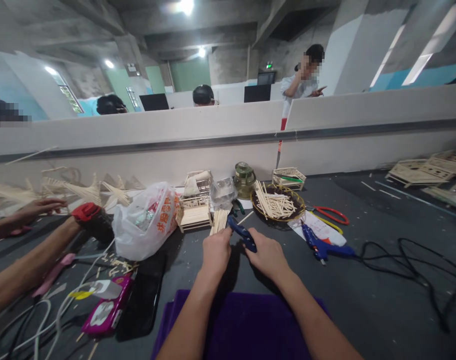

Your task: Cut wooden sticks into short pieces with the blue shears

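My left hand (217, 250) is closed around a bundle of thin wooden sticks (219, 220), whose ends poke out above the fingers. In my right hand (267, 254) is a blue-handled cutter (243, 234), its head close to the sticks and to my left fingertips. A single stick (246, 217) slants just beyond the tool. Ahead and to the right lies a round basket (301, 212) of loose sticks (276, 202). Directly beyond my left hand stands a small stick-built model (195, 214). The exact contact between cutter and sticks is too small to make out.
A white plastic bag (143, 220), black phone (142, 295) and pink device (107, 307) are left. Right are a blue glue gun (323, 245) with black cord and red-handled pliers (333, 215). A glass jar (245, 180) stands behind. Another person's arms (43, 252) reach in left.
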{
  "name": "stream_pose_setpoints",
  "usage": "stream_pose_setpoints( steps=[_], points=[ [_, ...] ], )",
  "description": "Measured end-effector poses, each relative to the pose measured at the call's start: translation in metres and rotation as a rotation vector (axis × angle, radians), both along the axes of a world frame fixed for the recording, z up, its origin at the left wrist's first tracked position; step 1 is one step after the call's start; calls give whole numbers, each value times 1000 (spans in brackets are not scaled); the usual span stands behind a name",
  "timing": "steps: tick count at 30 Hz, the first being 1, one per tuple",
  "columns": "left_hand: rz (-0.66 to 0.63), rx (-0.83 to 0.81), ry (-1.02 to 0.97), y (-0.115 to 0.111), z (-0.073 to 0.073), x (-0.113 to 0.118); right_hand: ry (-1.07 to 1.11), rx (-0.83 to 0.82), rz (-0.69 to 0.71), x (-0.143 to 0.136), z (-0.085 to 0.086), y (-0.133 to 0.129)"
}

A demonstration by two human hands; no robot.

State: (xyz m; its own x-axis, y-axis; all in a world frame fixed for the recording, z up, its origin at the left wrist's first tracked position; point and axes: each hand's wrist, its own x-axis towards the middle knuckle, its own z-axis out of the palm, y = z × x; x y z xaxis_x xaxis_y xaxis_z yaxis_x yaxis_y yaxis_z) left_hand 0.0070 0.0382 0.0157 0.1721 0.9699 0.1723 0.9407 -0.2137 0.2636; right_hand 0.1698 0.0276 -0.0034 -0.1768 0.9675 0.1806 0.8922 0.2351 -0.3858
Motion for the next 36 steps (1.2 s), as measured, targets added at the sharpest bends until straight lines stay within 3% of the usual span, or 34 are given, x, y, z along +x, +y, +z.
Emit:
stream_pose_setpoints(
  steps=[8,21,36],
  points=[
    [-11,-1,4,4,-4,-2,-81,-16,33,0,-2,8],
    [28,-21,71,6,-6,-4,-23,-48,120,4,-9,18],
    [59,-32,105,10,-5,-6,-246,-66,6,2,-1,19]
  ],
)
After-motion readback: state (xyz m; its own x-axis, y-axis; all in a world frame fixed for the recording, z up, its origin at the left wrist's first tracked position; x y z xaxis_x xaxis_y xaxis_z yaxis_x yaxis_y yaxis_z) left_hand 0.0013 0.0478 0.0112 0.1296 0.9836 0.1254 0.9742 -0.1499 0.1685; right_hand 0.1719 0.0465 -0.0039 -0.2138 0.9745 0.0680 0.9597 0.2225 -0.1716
